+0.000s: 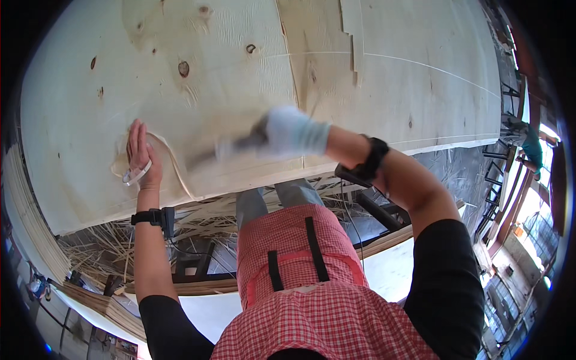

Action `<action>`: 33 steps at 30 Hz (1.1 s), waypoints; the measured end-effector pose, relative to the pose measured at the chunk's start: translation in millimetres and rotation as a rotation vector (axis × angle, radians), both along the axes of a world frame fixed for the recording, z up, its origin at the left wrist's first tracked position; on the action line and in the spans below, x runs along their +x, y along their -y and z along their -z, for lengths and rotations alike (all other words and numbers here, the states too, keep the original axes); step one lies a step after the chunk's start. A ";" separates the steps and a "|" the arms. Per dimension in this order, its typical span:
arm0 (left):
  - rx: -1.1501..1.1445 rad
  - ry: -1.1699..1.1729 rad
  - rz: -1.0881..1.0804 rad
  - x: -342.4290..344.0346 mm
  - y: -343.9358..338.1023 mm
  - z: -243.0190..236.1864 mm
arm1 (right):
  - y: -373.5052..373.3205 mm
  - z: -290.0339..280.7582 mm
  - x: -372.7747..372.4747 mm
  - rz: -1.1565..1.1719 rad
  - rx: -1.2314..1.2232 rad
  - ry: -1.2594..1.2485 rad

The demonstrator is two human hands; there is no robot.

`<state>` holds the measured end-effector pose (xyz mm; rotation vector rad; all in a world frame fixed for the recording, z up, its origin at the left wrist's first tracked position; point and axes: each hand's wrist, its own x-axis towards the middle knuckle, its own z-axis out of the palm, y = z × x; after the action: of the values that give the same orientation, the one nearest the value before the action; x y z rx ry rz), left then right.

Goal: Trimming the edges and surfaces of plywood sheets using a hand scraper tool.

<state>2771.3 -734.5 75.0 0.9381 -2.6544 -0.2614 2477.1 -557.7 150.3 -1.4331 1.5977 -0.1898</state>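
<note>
A large pale wood veneer sheet [228, 78] with knots lies across the stack before me. My left hand [141, 157] is bare, with a white band around the palm. Its fingers are stretched out against the sheet at the left. Right beside it a thin strip of veneer [174, 163] curves down to the near edge. My right hand [291, 132], in a white glove, is closed around the dark handle of a knife-like tool [243, 144]. Motion smears the tool, and its long end points left toward my left hand; its exact kind is unclear.
Overlapping torn veneer [353, 42] and a long split mark the sheet's far middle. Thin wood scraps [114, 249] litter the floor below the near edge. Stacked sheet edges [33, 210] run along the left. Another person [531, 147] is at the far right, near dark metal stands.
</note>
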 end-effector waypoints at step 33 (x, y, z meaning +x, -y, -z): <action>-0.142 -0.073 -1.192 483.6 -118.1 -43.1 | -14.5 12.6 -33.2 1.322 -0.237 0.258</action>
<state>3254.9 -616.4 118.1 2.1318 -1.5970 0.1736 2443.9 -543.2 137.7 -0.2562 2.0859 -1.2814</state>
